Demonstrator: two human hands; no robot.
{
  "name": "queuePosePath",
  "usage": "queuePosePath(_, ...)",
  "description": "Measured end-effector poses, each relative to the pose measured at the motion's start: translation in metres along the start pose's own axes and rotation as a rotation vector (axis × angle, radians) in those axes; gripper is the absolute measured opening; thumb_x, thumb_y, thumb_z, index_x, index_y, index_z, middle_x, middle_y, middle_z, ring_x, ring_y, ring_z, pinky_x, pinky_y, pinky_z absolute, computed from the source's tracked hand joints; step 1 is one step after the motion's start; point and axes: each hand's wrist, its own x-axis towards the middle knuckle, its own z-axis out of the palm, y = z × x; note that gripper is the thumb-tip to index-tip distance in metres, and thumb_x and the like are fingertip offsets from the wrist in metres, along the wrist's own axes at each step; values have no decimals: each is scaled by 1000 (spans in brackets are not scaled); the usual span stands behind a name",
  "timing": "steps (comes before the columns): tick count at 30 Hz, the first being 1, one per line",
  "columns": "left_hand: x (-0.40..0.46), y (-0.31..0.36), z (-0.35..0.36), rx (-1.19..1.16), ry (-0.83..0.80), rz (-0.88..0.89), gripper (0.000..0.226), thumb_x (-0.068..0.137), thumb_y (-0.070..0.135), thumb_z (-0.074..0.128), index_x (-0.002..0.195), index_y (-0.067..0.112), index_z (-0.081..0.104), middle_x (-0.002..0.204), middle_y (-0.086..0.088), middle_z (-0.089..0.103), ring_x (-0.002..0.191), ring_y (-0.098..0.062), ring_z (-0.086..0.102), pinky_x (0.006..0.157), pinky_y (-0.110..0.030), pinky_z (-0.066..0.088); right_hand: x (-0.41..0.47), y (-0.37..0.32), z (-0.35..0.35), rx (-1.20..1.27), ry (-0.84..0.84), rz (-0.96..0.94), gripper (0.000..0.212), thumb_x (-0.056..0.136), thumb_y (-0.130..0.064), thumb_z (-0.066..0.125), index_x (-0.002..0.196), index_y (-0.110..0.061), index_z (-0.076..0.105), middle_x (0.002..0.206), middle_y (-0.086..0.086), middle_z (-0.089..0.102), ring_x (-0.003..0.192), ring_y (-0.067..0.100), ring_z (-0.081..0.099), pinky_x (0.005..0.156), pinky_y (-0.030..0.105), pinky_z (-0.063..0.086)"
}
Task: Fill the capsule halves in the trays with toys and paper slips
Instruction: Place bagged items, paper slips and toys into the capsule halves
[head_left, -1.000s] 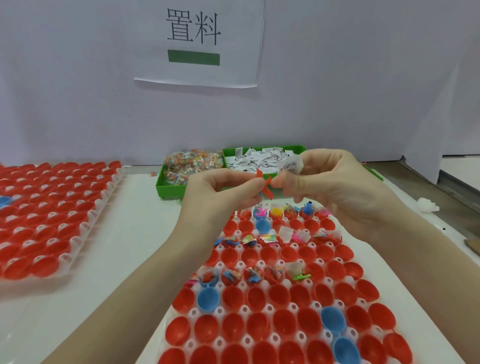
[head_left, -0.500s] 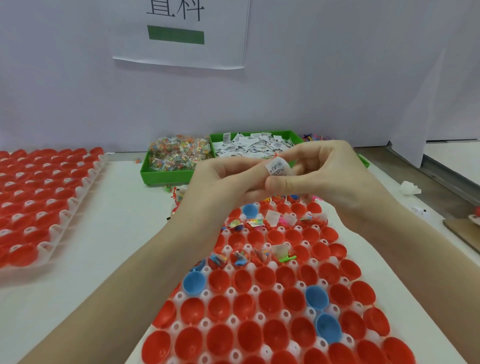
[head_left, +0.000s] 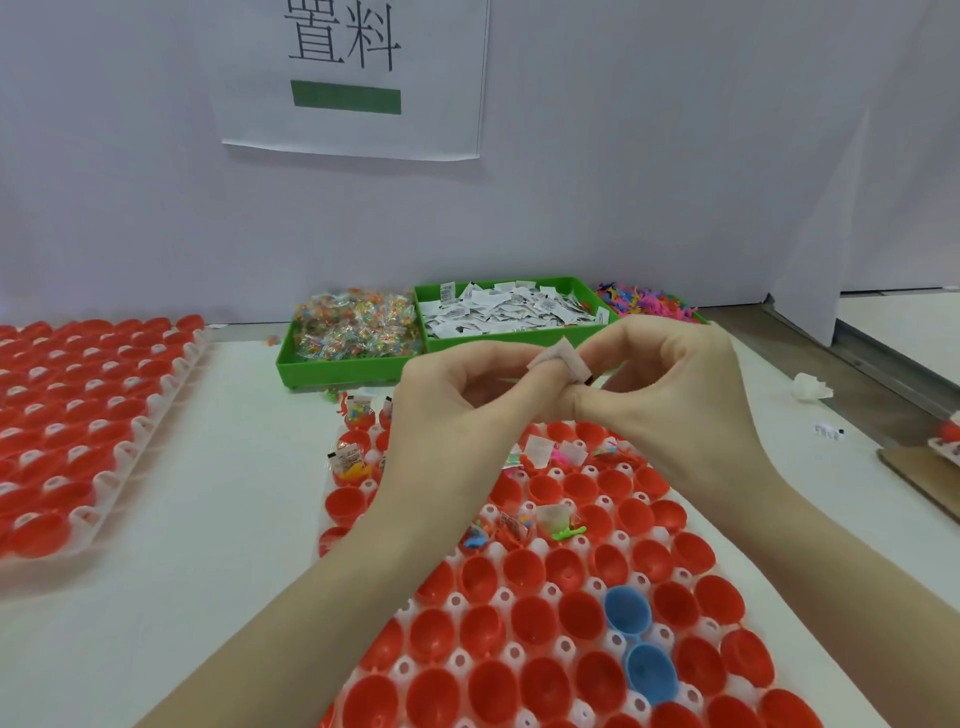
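Both hands meeting above the near tray (head_left: 550, 670): left hand (head_left: 447, 405) and right hand (head_left: 670, 384) pinching a paper slip (head_left: 563, 358) between fingertips, its long axis slanting down to the right. Hands blocking the tray's far capsule halves (head_left: 524, 577). Green bin (head_left: 353, 371) sitting behind on the tabletop (head_left: 223, 519).

Rows of red capsule halves (head_left: 524, 626) fill a white tray (head_left: 511, 652), broken by two blue halves (head_left: 627, 610). A bright green bin (head_left: 332, 370) holds multicoloured toy packets (head_left: 353, 325) and white paper slips (head_left: 511, 306) printed in black. Pink, orange and purple toys (head_left: 647, 301) lie beside it on the white table (head_left: 218, 467).
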Motion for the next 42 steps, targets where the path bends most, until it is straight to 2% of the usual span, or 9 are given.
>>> queuePosePath(3,1,-1,-1,-56,13,-31,9,74,10,70,74,18,73,66,6,72,60,-2,66,55,-10,48,-6,-2,-1,203,-46,45,22,57,-36,75,76,-25,69,69,-9,71,54,11,62,49,22,51)
queuePosePath(6,1,-3,-3,-41,-19,-26,8,71,14,73,75,21,73,69,4,73,64,-8,69,58,-15,53,-9,0,-4,348,-42,89,22,61,-31,67,82,-26,70,74,-9,72,58,8,64,52,14,50)
queuePosePath(12,0,-4,0,-114,-146,-13,18,75,1,68,83,16,71,73,7,73,68,-5,69,61,-11,51,-2,1,-8,362,-32,152,12,58,-22,68,70,-24,71,67,-6,70,62,7,61,55,15,49)
queuePosePath(20,5,-17,23,-7,-132,56,55,79,-3,66,107,39,42,77,13,69,72,-2,69,67,-13,52,-7,18,-15,508,4,345,15,53,-18,71,68,-15,72,64,-3,71,63,4,65,59,11,49)
queuePosePath(25,7,-31,30,336,-342,152,77,80,-10,61,108,54,27,112,14,50,66,4,63,63,-4,46,-13,40,-26,137,-184,393,29,68,-7,74,95,-17,70,70,0,66,61,8,60,61,14,49)
queuePosePath(30,13,-54,31,439,-516,71,68,81,-10,60,120,40,37,130,5,40,64,6,56,64,-5,45,-21,57,-16,-432,-313,146,15,79,-7,68,90,-14,75,68,-12,55,56,-2,48,57,6,35)
queuePosePath(35,6,-78,13,848,-483,136,45,83,36,65,123,22,49,121,6,53,100,-10,53,87,-25,42,-29,77,-15,-367,-285,291,10,80,-10,67,74,-18,67,77,-1,66,53,-1,50,54,6,39)
queuePosePath(38,0,-85,8,1130,-512,307,38,86,48,54,114,23,60,110,9,59,104,-11,46,81,-23,30,-39,86,-11,-334,-271,329,21,82,-7,64,69,-23,59,78,-2,63,53,-1,49,55,6,40)
queuePosePath(42,-6,-90,10,1225,-519,410,35,90,49,44,109,26,62,106,11,60,103,-12,46,78,-24,23,-48,86,-6,-329,-304,277,25,82,-4,63,70,-26,59,69,-17,58,60,-8,55,60,5,41)
